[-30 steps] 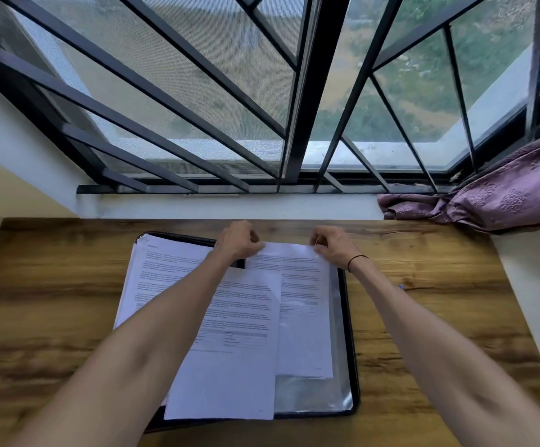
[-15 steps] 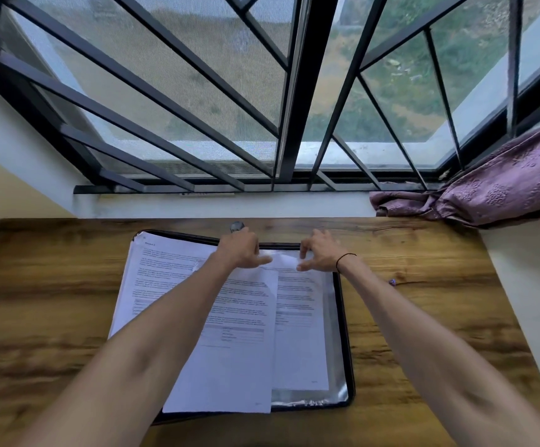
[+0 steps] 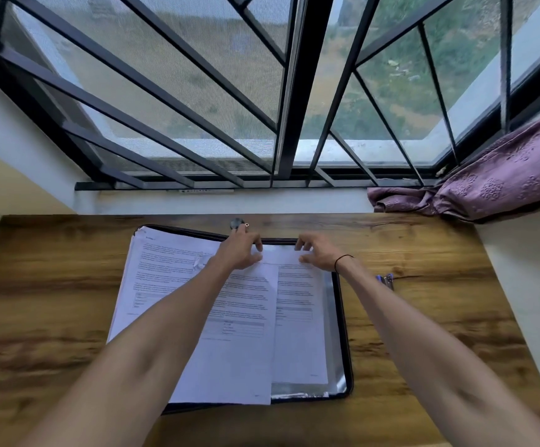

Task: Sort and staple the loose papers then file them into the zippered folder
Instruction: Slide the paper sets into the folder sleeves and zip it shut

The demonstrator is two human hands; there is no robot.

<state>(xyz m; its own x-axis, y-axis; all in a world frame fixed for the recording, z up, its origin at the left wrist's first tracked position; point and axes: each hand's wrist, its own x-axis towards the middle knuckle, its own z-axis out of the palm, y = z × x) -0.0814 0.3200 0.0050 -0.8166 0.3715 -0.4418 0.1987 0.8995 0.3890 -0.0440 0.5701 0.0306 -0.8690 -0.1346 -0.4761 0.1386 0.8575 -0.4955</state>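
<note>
Where the zippered folder lay open on the bench: left hand and right hand, fingers loosely spread, touched papers at folder's far edge; stapler just right.

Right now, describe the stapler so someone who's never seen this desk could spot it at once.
Start at the wooden desk under the barred window, then find the open black zippered folder holding white papers. To the folder's right, beside the right forearm, lies the small blue-and-metal stapler, the only blue thing on the bare wood.
</note>
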